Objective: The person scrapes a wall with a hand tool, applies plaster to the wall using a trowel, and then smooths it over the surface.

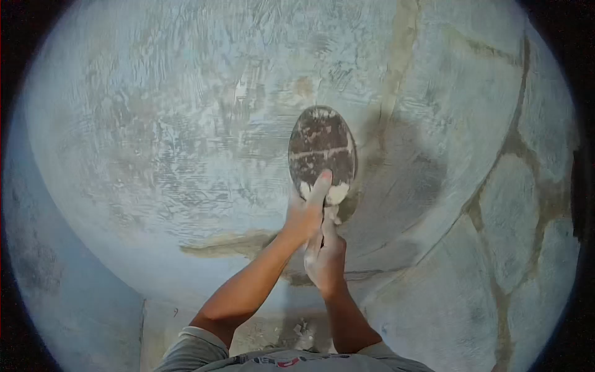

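An oval, dark, flat plastering tool is held up in front of the wall, its face smeared with pale plaster and crossed by a light line. My left hand grips its lower end, the thumb laid on the face and the other fingers hidden behind it. Just below, my right hand is closed at the tool's bottom, around what looks like a narrow dark handle. Most of that handle is covered by my fingers. A whitish clump of plaster clings to the lower part of the face.
The large, curved, pale blue-grey wall has rough streaks. A damp dark patch lies right of the tool, and a brown streak runs below left. Brown joints divide stone-like shapes on the right.
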{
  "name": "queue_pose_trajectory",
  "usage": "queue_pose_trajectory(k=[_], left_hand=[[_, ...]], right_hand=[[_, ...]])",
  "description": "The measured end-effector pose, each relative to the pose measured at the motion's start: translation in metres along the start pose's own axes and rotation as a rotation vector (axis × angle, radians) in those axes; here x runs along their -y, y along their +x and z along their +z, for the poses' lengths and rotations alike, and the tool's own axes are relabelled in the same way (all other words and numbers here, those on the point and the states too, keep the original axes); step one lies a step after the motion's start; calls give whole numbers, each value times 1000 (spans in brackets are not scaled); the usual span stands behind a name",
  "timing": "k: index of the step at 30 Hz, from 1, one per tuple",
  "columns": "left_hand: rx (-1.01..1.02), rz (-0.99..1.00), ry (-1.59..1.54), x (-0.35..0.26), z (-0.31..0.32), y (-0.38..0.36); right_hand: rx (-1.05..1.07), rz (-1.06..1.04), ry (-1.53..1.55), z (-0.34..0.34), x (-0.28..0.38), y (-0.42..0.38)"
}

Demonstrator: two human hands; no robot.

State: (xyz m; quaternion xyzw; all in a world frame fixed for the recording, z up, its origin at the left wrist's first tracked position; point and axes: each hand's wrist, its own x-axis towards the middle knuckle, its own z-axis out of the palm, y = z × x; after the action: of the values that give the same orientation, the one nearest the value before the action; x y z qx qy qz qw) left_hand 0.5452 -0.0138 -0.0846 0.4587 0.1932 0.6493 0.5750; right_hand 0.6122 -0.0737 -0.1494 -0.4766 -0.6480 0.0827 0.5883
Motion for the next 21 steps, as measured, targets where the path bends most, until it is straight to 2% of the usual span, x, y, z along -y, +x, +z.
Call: queue_pose_trajectory(k=[3,4,6,7,8,11,15,16,19,20,21], left_hand=[[14,-133,-10,-41,25,18],[100,-99,32,-48,27,25],[67,-118,-9,-43,24,23],[49,-126,-30,-39,21,18],[-102,-114,-9,-31,23,6],[59,2,40,-23,11,-1],[90,-49,55,-46,29,31],[85,-15,79,-44,29,33],[3,37,165,-17,15,37],[-67,11,204,8,-1,25],[-77,4,183,15,-8,14]], right_hand=[[22,56,21,-11,20,40],[-1,10,-25,-11,18,42],[-25,-38,-77,-9,19,42],[11,25,-66,-7,15,32],[46,87,-57,-4,11,23],[12,0,-80,-3,13,6],[-141,-238,-138,-11,32,54],[-32,-126,-107,-16,30,60],[15,-53,-111,-9,9,43],[66,88,-146,-10,13,27],[66,47,-123,-4,6,8]])
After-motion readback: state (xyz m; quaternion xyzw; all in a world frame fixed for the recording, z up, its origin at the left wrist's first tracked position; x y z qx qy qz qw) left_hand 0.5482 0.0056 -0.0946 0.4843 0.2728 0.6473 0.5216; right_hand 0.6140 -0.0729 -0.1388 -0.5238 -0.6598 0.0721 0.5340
